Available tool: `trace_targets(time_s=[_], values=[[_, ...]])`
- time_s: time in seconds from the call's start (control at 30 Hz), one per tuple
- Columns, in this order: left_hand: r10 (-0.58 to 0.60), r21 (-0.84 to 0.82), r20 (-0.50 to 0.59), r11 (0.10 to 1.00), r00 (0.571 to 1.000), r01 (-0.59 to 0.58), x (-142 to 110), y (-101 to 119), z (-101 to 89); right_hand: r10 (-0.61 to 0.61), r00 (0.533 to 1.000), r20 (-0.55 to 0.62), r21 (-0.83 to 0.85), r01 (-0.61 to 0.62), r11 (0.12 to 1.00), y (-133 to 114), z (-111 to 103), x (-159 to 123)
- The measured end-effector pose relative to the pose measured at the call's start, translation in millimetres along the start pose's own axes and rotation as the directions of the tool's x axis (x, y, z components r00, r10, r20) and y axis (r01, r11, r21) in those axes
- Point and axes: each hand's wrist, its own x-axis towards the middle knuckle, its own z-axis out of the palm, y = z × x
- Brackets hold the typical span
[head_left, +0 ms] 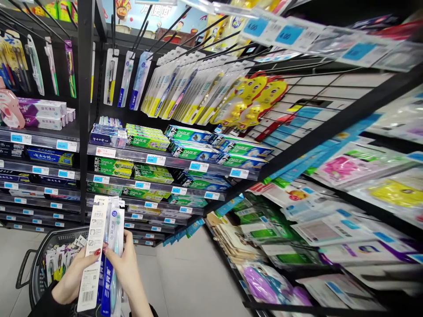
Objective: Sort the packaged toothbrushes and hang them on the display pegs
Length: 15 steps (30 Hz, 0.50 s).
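Note:
My left hand is closed around a toothbrush pack whose pale printed back faces me. Its thumb, with a red nail, presses on the card. My right hand grips blue-and-white toothbrush packs beside it, thumb across their front. The packs stand nearly upright and overlap, so I cannot tell exactly how many there are. Below and left of my hands is a dark basket with several packaged toothbrushes inside.
Toothbrush packs hang on hooks ahead. Beneath them, shelves hold Darlie toothpaste boxes behind price tags. A black post divides the racks at left. Along the right runs a slanted rack of packaged goods. Light floor tiles lie below.

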Motion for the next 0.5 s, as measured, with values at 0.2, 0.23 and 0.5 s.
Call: trace_targets(time_s=[0.2,0.23,0.5], values=[[-0.062,-0.009,0.091,0.998,0.994,0.063,-2.1,6.4,-0.4,0.007,0.999,0.054,0.06,-0.01,0.998,5.7,-3.6,6.8],[-0.052,0.006,0.084,0.999,0.995,0.052,-1.3,6.4,0.5,0.006,1.0,0.022,0.04,-0.007,0.999,6.8,-0.9,5.1],[-0.004,0.049,0.087,0.999,0.996,0.0,9.0,2.1,-3.2,-0.084,0.994,0.069,-0.116,0.092,0.989,19.3,5.8,-3.8]])
